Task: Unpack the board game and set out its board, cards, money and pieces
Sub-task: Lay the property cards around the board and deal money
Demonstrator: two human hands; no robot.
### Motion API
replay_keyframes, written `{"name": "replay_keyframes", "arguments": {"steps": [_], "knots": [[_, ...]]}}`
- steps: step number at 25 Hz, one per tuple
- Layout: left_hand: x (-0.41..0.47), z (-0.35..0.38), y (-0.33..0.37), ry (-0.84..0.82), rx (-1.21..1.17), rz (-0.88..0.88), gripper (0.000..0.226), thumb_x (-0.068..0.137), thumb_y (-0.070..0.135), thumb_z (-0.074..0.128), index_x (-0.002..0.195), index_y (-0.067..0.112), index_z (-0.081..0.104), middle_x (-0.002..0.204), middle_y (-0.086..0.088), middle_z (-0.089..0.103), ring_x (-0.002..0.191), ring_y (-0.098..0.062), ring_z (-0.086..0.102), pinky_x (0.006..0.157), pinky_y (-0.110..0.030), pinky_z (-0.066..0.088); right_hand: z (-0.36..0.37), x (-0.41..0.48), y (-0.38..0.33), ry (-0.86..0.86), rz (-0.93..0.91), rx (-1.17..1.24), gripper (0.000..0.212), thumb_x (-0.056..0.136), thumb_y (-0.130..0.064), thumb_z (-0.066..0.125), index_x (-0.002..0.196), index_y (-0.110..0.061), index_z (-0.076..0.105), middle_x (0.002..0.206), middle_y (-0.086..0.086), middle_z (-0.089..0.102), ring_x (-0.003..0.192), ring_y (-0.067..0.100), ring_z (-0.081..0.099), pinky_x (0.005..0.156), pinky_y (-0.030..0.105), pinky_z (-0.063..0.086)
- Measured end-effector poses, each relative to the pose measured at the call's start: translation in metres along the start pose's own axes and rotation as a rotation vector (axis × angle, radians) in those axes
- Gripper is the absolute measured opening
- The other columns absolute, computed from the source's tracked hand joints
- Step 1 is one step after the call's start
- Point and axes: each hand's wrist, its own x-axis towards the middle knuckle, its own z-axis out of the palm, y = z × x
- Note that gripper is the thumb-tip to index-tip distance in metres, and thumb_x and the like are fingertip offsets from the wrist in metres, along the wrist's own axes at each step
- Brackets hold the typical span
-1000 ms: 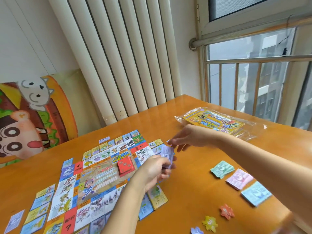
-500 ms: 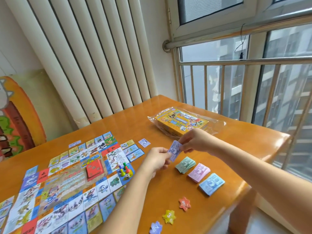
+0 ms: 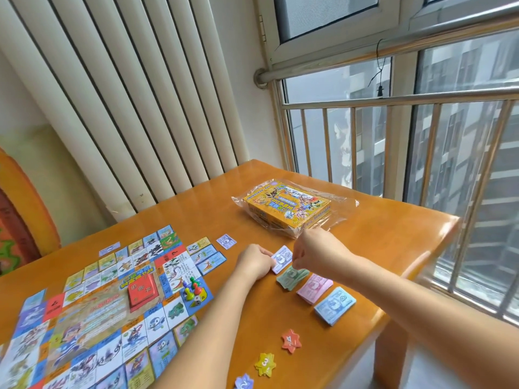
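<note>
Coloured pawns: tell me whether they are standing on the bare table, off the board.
No: the coloured pawns stand on a corner square of the board, next to the die.

The single head view, wide-angle, looks forward and down from close above the wooden table. It faces the corner between radiator and window railing; the game board fills its lower left.
</note>
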Motion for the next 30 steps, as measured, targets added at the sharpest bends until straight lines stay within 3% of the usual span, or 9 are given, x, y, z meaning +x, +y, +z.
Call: {"name": "replay_keyframes", "arguments": {"steps": [6,9,12,15,20,23,25,28,30], "knots": [[-0.003,0.003,0.001,0.082,0.213,-0.017,0.024,0.085,0.014,0.057,0.107,0.009,0.067,0.114,-0.009,0.065,0.103,-0.029,0.062,0.080,-0.029,0.049,0.007,0.005,-0.013,-0.112,0.094,-0.099,0.037,0.082,-0.038,0.071,0.094,-0.004,0.061,0.085,0.005,0.060,0.080,0.021,0.052,0.063,0.028,0.042],[-0.016,-0.003,0.000,0.120,0.248,0.058,0.026,0.090,0.015,0.054,0.114,0.012,0.061,0.121,-0.007,0.060,0.113,-0.024,0.056,0.086,-0.027,0.045,0.002,0.011,-0.018,-0.199,0.112,-0.126,0.044,0.078,-0.039,0.075,0.100,-0.007,0.055,0.085,0.003,0.057,0.091,0.023,0.054,0.071,0.028,0.043],[-0.043,-0.002,-0.004,0.163,0.337,0.247,0.024,0.088,0.010,0.053,0.108,0.017,0.064,0.114,-0.005,0.063,0.111,-0.020,0.055,0.088,-0.026,0.042,0.006,0.019,-0.019,-0.244,0.155,-0.140,0.043,0.073,-0.039,0.079,0.087,-0.008,0.052,0.083,0.003,0.052,0.086,0.023,0.050,0.077,0.031,0.047],[-0.068,0.001,-0.016,0.076,0.366,0.346,0.029,0.090,0.011,0.053,0.115,0.018,0.066,0.116,-0.005,0.065,0.112,-0.020,0.056,0.093,-0.028,0.044,0.014,0.025,-0.022,-0.305,0.225,-0.157,0.045,0.071,-0.036,0.083,0.087,-0.010,0.050,0.079,0.002,0.047,0.087,0.027,0.048,0.088,0.041,0.048],[-0.077,-0.003,-0.036,-0.046,0.476,0.400,0.039,0.097,0.020,0.046,0.136,0.026,0.051,0.134,-0.005,0.046,0.128,-0.023,0.042,0.108,-0.033,0.034,0.007,0.033,-0.030,-0.469,0.308,-0.182,0.066,0.075,-0.037,0.079,0.127,-0.006,0.052,0.128,0.011,0.055,0.120,0.035,0.052,0.097,0.046,0.045],[-0.081,-0.002,-0.042,-0.043,0.452,0.415,0.040,0.099,0.020,0.043,0.139,0.025,0.048,0.135,0.000,0.043,0.129,-0.019,0.037,0.110,-0.029,0.028,-0.001,0.027,-0.042,-0.493,0.282,-0.257,0.066,0.085,-0.038,0.069,0.136,-0.004,0.047,0.137,0.009,0.052,0.124,0.029,0.051,0.089,0.035,0.045],[-0.081,-0.001,-0.045,-0.034,0.449,0.421,0.041,0.100,0.020,0.042,0.140,0.026,0.047,0.135,0.001,0.042,0.129,-0.019,0.035,0.110,-0.029,0.027,-0.001,0.028,-0.048,-0.496,0.285,-0.273,0.062,0.088,-0.038,0.064,0.138,-0.005,0.046,0.139,0.008,0.050,0.125,0.028,0.050,0.097,0.034,0.043],[-0.084,-0.001,-0.044,-0.036,0.461,0.412,0.041,0.100,0.020,0.041,0.140,0.026,0.046,0.137,0.000,0.041,0.131,-0.019,0.033,0.110,-0.030,0.027,0.003,0.025,-0.056,-0.507,0.325,-0.255,0.061,0.088,-0.038,0.066,0.136,-0.006,0.047,0.131,0.009,0.052,0.119,0.029,0.051,0.100,0.036,0.044],[-0.088,-0.003,-0.041,-0.046,0.424,0.391,0.040,0.099,0.021,0.043,0.139,0.026,0.048,0.138,-0.001,0.042,0.131,-0.020,0.036,0.109,-0.030,0.028,-0.001,0.022,-0.057,-0.502,0.282,-0.261,0.041,0.089,-0.039,0.063,0.118,-0.009,0.058,0.102,0.004,0.059,0.098,0.022,0.055,0.083,0.026,0.045]]}}
